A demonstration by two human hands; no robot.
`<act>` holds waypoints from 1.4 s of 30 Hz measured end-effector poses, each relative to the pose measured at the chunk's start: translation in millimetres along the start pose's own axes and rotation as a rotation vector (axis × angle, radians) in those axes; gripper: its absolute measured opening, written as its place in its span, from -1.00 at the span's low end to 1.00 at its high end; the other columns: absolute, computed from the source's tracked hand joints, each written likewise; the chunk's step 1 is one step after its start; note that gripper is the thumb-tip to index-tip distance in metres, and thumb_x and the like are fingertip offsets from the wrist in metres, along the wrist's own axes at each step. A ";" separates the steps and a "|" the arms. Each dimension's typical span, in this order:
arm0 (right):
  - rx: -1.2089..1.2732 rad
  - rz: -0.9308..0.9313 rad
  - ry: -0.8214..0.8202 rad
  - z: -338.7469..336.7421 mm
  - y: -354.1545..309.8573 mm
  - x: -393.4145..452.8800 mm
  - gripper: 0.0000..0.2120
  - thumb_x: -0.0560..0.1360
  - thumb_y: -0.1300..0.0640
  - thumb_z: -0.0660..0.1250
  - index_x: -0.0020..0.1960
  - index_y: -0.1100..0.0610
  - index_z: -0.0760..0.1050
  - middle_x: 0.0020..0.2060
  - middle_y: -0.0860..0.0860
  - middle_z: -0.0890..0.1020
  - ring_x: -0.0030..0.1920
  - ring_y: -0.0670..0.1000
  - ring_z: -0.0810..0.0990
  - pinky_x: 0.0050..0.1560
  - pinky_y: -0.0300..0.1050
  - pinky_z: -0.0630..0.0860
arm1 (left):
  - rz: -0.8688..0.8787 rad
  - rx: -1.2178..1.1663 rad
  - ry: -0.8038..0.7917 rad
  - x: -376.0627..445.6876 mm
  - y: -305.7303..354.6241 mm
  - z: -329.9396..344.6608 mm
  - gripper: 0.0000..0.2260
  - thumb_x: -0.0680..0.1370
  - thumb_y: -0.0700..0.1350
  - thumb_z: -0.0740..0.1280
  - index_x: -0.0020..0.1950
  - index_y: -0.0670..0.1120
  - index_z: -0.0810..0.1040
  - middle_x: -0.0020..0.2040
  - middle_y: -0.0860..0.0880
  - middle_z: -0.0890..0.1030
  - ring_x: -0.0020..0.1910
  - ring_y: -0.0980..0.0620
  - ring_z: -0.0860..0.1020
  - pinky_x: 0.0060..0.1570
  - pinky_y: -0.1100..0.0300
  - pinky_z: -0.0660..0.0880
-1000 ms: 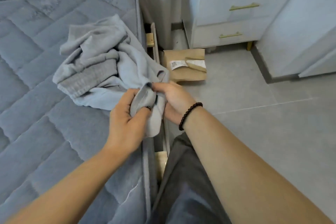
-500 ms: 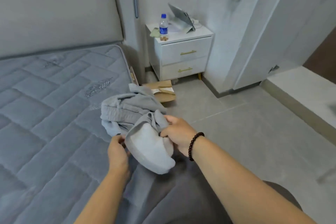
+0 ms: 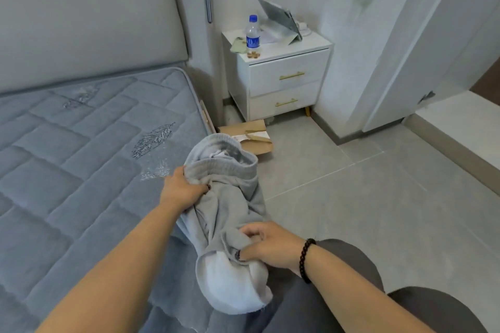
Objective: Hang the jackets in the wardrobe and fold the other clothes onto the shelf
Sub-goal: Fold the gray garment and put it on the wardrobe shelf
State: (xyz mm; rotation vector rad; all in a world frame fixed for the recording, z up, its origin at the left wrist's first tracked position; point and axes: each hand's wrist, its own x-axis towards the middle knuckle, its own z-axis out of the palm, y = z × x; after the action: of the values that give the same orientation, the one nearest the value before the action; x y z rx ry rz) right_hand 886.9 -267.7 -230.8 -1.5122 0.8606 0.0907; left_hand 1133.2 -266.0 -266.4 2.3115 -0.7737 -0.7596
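Sweatpants [image 3: 230, 197], grey: head view shows them now drawn out lengthwise at the edge of the bed [image 3: 81, 157], no longer bunched. Left hand [image 3: 181, 189] grips near the waistband; right hand [image 3: 267, 247] pinches a turned-out leg end. Judged: straightening before folding; shelf not yet reached.

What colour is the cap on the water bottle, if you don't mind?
Blue; the bottle shows on the nightstand in the head view.
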 end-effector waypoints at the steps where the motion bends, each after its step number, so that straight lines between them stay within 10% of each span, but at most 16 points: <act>1: 0.013 0.031 0.019 -4.6 -0.3 7.3 -0.78 0.35 0.07 0.44 -0.10 0.21 0.61 -0.04 0.09 0.68 0.00 0.04 0.63 0.12 -0.07 0.56 | 0.017 0.013 0.007 3.8 -3.4 0.3 -0.36 0.36 0.02 0.51 0.38 -0.02 0.36 0.26 -0.15 0.48 0.16 -0.19 0.51 0.14 -0.06 0.48; 4: 0.060 0.089 0.234 -24.9 -7.4 37.3 -0.81 0.35 -0.03 0.43 -0.25 0.08 0.52 -0.29 0.02 0.60 -0.30 -0.05 0.56 -0.29 -0.15 0.52 | 0.078 -0.013 0.002 10.2 -12.8 -1.0 -0.56 0.36 -0.03 0.49 0.17 0.08 0.41 0.02 -0.01 0.54 -0.14 0.04 0.50 -0.23 0.16 0.41; 8: -0.276 0.022 0.515 -52.4 -19.0 92.1 -0.43 0.42 0.09 0.40 0.39 0.03 0.31 0.20 0.05 0.43 0.20 0.07 0.47 0.11 -0.21 0.45 | 0.210 -0.135 -0.021 7.3 -21.2 -4.3 -0.62 0.35 -0.19 0.49 -0.04 0.18 0.42 -0.07 0.11 0.57 -0.11 0.15 0.54 -0.24 0.26 0.42; 13: -0.832 -0.260 0.323 -62.9 -43.5 142.8 -0.19 0.39 0.11 0.41 0.51 -0.13 0.05 0.52 0.07 -0.09 0.49 0.15 -0.04 0.43 0.10 0.16 | 0.463 -0.157 -0.158 -9.0 -6.1 -19.7 -0.62 0.33 -0.39 0.40 -0.02 0.02 0.49 -0.06 -0.01 0.58 -0.10 0.10 0.56 -0.10 0.27 0.47; 17: -1.040 -0.420 0.174 -74.8 -63.5 156.8 -0.59 0.37 0.03 0.41 0.21 -0.01 0.47 0.46 -0.02 0.22 0.50 0.14 0.01 0.42 0.10 0.17 | 0.599 -0.114 -0.272 -23.5 32.4 -33.9 -0.76 0.22 -0.21 0.40 -0.14 -0.10 0.49 -0.18 -0.05 0.53 -0.23 0.16 0.50 -0.22 0.27 0.44; 21: -1.087 -0.284 0.087 -100.8 -75.2 136.7 -0.35 0.31 -0.15 0.46 0.36 -0.07 0.41 0.48 -0.11 0.23 0.53 0.05 -0.04 0.49 0.06 0.04 | 0.661 -0.174 -0.389 -38.1 71.7 -48.0 -0.68 0.19 -0.05 0.47 -0.19 -0.21 0.53 -0.17 -0.11 0.55 -0.21 0.12 0.52 -0.19 0.24 0.45; 28: -1.073 -0.887 0.096 -90.4 -130.5 43.4 -0.68 0.32 0.01 0.51 0.01 0.09 0.56 -0.03 -0.01 0.60 0.05 -0.14 0.43 0.29 -0.48 0.07 | 0.752 -0.307 -0.439 -74.4 133.5 -90.1 -0.74 0.23 -0.36 0.24 -0.49 -0.14 0.17 -0.38 -0.35 0.31 -0.36 -0.20 0.26 -0.30 -0.05 0.23; 31: -0.806 -0.640 0.122 -91.0 -155.8 -3.7 -0.79 0.34 0.08 0.51 -0.10 0.07 0.53 -0.18 -0.08 0.61 -0.15 -0.15 0.54 -0.08 -0.30 0.49 | 0.883 -0.269 -0.383 -97.5 161.2 -121.0 -0.71 0.22 -0.35 0.24 -0.52 -0.06 0.18 -0.38 -0.29 0.31 -0.38 -0.14 0.26 -0.32 0.09 0.25; 34: -0.661 -0.602 0.292 -105.8 -178.1 -40.9 -0.80 0.33 0.08 0.52 -0.11 -0.03 0.54 -0.23 -0.16 0.63 -0.19 -0.21 0.59 -0.15 -0.28 0.50 | 1.010 -0.132 -0.280 -114.9 178.0 -152.4 -0.74 0.22 -0.32 0.25 -0.52 -0.07 0.23 -0.38 0.06 0.46 -0.37 0.07 0.44 -0.30 0.25 0.36; 42: -1.518 -0.366 0.542 -145.3 -207.6 -143.9 -0.69 0.39 -0.03 0.42 -0.38 0.10 0.40 -0.13 0.00 0.29 -0.40 -0.05 0.30 -0.32 -0.14 0.29 | 1.206 0.598 0.026 -161.5 200.3 -188.6 -0.71 0.41 -0.15 0.33 -0.48 -0.03 0.34 -0.36 -0.03 0.49 -0.39 -0.04 0.45 -0.36 0.02 0.43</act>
State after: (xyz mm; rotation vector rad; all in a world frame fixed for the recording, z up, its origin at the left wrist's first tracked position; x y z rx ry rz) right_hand 836.4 -355.4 42.5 -3.2046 0.9258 0.0574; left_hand 1082.3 -227.5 46.1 1.7220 -2.2592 0.0867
